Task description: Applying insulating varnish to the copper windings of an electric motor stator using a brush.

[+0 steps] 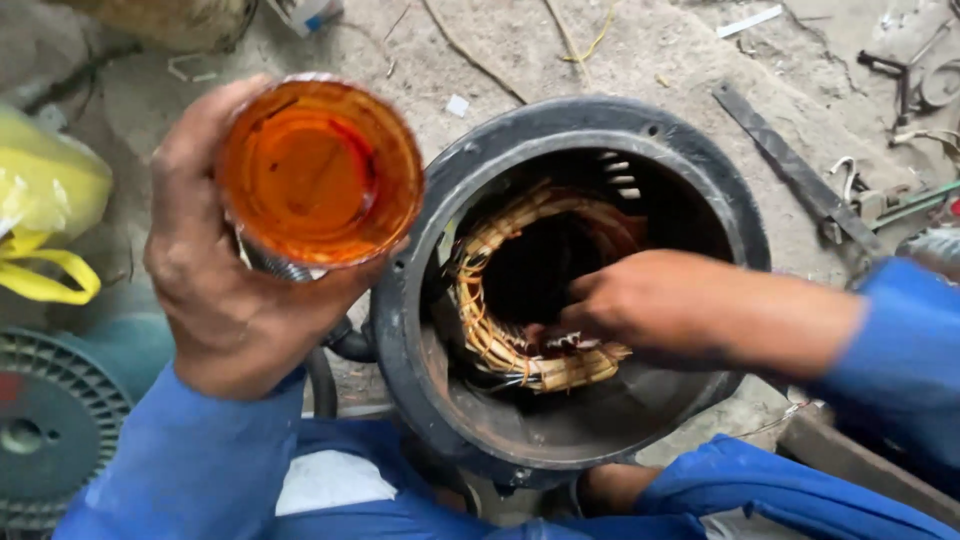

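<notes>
My left hand (215, 270) grips a clear cup of orange liquid (318, 172), held up close to the camera at the left. To its right a round dark motor housing (420, 330) stands open end up, with tan and copper windings (505, 350) coiled inside. My right hand (640, 305) reaches into the housing from the right, fingers pressed against the windings at the near side. Whether those fingers pinch a wire or a small brush is hidden. Both arms wear blue sleeves.
A yellow plastic bag (45, 200) lies at the left edge above a teal ribbed fan cover (50, 420). A flat dark metal bar (790, 170) and scattered tools (900, 200) rest on the dusty concrete floor at the right.
</notes>
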